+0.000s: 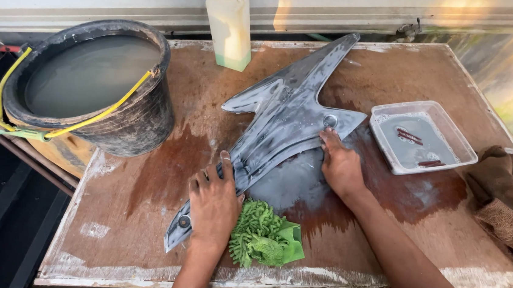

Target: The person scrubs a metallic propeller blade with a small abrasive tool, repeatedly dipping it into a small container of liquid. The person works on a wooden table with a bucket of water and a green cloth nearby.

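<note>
Wet wooden table is filling the head view; we're seeing a grey angular panel lying diagonally, long axis running lower-left to upper-right. Left hand is pressing flat, fingers spread, on its lower end, gripping nothing. Right hand is pressing its middle edge, fingers extended; both touching, panel stretching away ahead. Green mitt is lying just beside the left wrist.

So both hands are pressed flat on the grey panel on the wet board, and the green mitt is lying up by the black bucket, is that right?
Not quite. In the head view, the green mitt lies at the near edge of the board, just beside the left hand, far from the black bucket. The rest holds: the left hand and right hand press on the grey panel.
</note>
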